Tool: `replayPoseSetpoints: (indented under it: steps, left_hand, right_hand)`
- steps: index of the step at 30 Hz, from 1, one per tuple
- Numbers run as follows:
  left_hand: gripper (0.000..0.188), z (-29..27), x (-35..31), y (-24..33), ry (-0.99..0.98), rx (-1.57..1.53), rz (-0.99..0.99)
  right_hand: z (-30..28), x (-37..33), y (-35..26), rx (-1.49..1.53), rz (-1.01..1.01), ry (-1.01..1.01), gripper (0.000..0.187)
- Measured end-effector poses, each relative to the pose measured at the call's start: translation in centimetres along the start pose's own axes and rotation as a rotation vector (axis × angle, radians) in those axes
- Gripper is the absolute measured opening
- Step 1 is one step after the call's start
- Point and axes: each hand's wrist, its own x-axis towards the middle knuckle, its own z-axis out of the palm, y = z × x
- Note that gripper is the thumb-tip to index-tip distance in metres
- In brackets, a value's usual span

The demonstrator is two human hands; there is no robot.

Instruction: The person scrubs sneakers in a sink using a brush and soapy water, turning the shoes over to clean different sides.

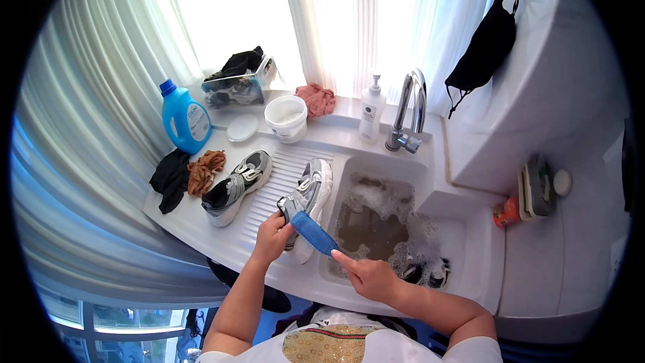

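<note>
My left hand grips the heel of a grey and white sneaker that lies on the ribbed drainboard beside the sink. A blue insole sticks out of that shoe; my right hand pinches its lower end over the sink's front edge. A second matching sneaker rests to the left on the drainboard. The sink basin holds murky, soapy water.
A blue detergent bottle, a white tub, a lid, a soap dispenser and a chrome tap stand behind. Black and brown cloths lie left. A sponge and brush sit right. A black mask hangs above.
</note>
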Motion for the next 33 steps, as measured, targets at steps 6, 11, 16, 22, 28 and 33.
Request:
replayPoseSetpoints:
  steps: [6,11,16,22,28,33]
  left_hand:
    - [0.034,-2.1,-1.1,-0.7,-0.255,-0.121,0.121]
    - [0.038,-2.1,-1.7,-0.4,-0.289,-0.125,-0.072]
    - [0.035,-0.8,-2.3,0.9,-0.111,-0.094,0.067]
    - [0.024,-1.8,-1.9,4.3,-0.095,0.700,0.400]
    - [0.058,-0.4,-3.1,3.4,-0.014,0.568,0.417]
    - [0.096,0.9,-3.7,-2.8,-0.039,-0.010,0.075]
  right_hand:
    - [-0.9,-1.1,0.1,0.000,0.018,-0.054,0.050]
    - [-1.5,-0.2,0.4,-0.086,0.005,-0.035,0.050]
    - [-1.5,0.0,-0.7,0.028,-0.082,-0.030,0.050]
    - [-2.5,2.0,1.8,0.015,0.129,0.054,0.044]
    - [-3.2,2.2,-0.6,0.102,0.157,-0.005,0.043]
    - [-4.8,3.9,1.6,0.031,0.325,-0.009,0.042]
